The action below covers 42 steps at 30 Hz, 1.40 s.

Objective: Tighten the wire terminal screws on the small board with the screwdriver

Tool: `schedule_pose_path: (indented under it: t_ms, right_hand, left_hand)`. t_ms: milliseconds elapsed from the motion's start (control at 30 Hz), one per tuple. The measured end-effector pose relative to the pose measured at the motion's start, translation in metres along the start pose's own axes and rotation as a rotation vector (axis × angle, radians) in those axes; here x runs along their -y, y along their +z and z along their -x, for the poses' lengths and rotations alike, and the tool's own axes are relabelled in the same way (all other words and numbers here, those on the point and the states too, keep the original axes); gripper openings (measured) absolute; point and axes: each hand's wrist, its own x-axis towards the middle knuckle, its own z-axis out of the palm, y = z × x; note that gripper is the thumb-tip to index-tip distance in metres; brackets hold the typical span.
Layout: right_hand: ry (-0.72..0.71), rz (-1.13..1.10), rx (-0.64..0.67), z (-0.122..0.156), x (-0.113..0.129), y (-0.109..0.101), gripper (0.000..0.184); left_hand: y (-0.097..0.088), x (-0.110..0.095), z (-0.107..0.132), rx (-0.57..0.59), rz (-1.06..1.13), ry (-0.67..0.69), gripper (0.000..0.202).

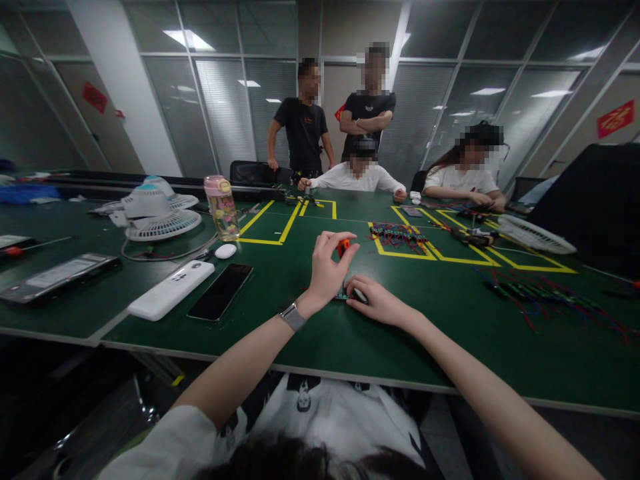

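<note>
My left hand (327, 270), with a watch on its wrist, pinches the orange-and-black handle of a screwdriver (343, 247) between thumb and fingers. The screwdriver stands upright, its thin shaft pointing down at a small green circuit board (341, 297) on the table. My right hand (374, 300) rests low on the table with its fingers curled at the board's right edge, holding it. A small dark piece (359, 295) shows by the right fingers; I cannot make out what it is. Whether the screwdriver's tip touches the board is hidden.
On the green table (280, 313), a black phone (221, 292), a white power bank (173, 290) and a bottle (223, 208) stand left. Wired circuit boards (400, 237) lie inside yellow tape; more boards (550, 297) lie right. Fans (163, 223) lie left. People sit and stand opposite.
</note>
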Motion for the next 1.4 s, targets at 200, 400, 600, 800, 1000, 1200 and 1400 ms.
schedule_pose_path:
  t_ms: [200, 400, 600, 800, 1000, 1200, 1400]
  right_hand:
    - [-0.001, 0.000, 0.009, -0.0003, -0.0002, -0.0005, 0.005]
    - [0.012, 0.009, 0.010, -0.0001, 0.0015, -0.0014, 0.005]
    - [0.002, 0.010, 0.009, 0.0003, 0.0008, -0.0011, 0.004]
    - [0.008, 0.016, 0.020, -0.0002, -0.0001, -0.0005, 0.004]
    - [0.010, 0.018, 0.018, 0.0002, -0.0022, 0.0006, 0.004]
    - [0.000, 0.014, 0.013, 0.0001, -0.0014, 0.0003, 0.004]
    - [0.010, 0.013, 0.014, -0.0006, 0.0000, 0.0007, 0.005]
  left_hand:
    - [0.0006, 0.0024, 0.0010, 0.060, 0.124, -0.026, 0.029]
    - [0.0004, 0.0005, 0.0004, 0.018, 0.078, -0.003, 0.018]
    - [-0.0001, 0.0003, 0.0010, 0.005, 0.092, -0.028, 0.026]
    - [0.0014, 0.0027, 0.0011, 0.013, 0.158, -0.020, 0.025]
    - [0.0006, 0.0013, 0.0010, -0.007, 0.045, -0.010, 0.022]
    - [0.0019, 0.0050, 0.0008, 0.045, 0.162, -0.027, 0.033]
    - [0.0001, 0.0013, 0.0005, -0.005, 0.064, 0.003, 0.021]
